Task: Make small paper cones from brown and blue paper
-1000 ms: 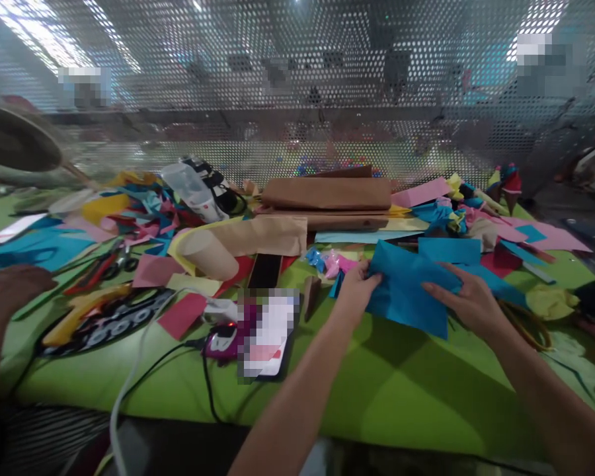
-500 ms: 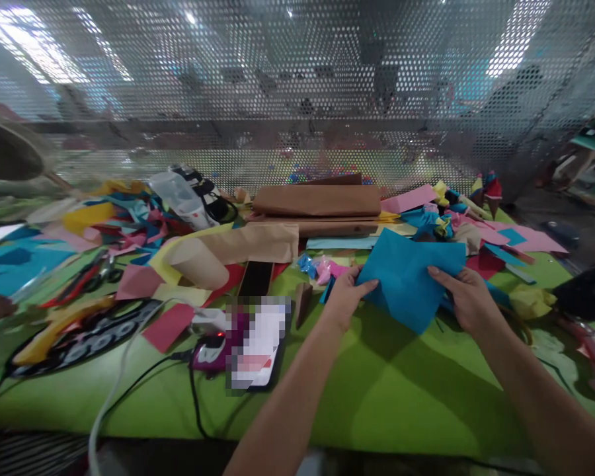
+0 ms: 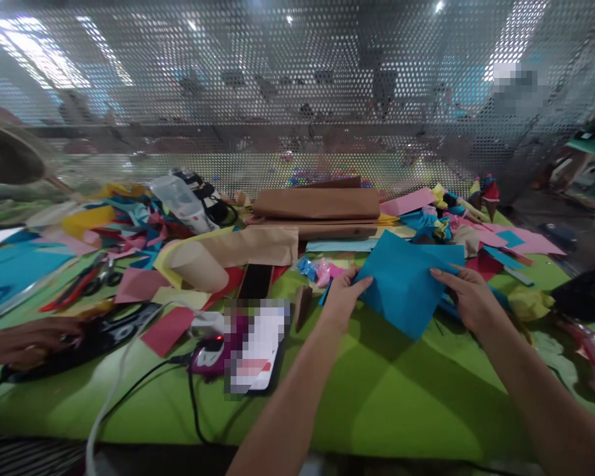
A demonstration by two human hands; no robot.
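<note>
A blue sheet of paper (image 3: 401, 281) is held up above the green table (image 3: 377, 410), one corner pointing down toward me. My left hand (image 3: 344, 297) pinches its left corner, thumb on top. At its right side my right hand (image 3: 463, 291) grips the edge between thumb and fingers. Just left of my left hand stands a small folded brown paper piece (image 3: 303, 307). Small blue and pink wrapped bits (image 3: 322, 270) lie behind that hand. A crumpled yellow paper (image 3: 530, 303) rests to the right of my right hand.
Another person's hand (image 3: 39, 340) reaches in at the left over a black tool. Scissors (image 3: 102, 274), a phone (image 3: 262, 347), a purple power adapter (image 3: 215, 357) and cables lie left of centre. Folded brown paper (image 3: 317, 203) and coloured scraps line the back, before a perforated metal screen (image 3: 302, 79).
The other person's hand has come in from the left onto the yellow and black items. My hands keep their hold; the blue paper has shifted and tilted only slightly.
</note>
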